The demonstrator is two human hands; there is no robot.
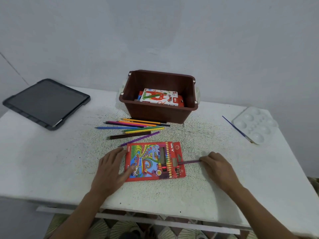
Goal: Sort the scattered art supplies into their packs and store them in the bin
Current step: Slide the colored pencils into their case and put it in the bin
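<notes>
Right hand fingers clamped on thin, light, stiff purple pencil at its tail end, feeding flimsy pencil pack; left hand fingers spread flat, pinning it to desk.

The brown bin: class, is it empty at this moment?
No, the brown bin already holds a white oil pastels pack lying on top of other packs.

A plain home room is suggested: a white table set against a bare painted wall, patterned flooring seen below.
</notes>
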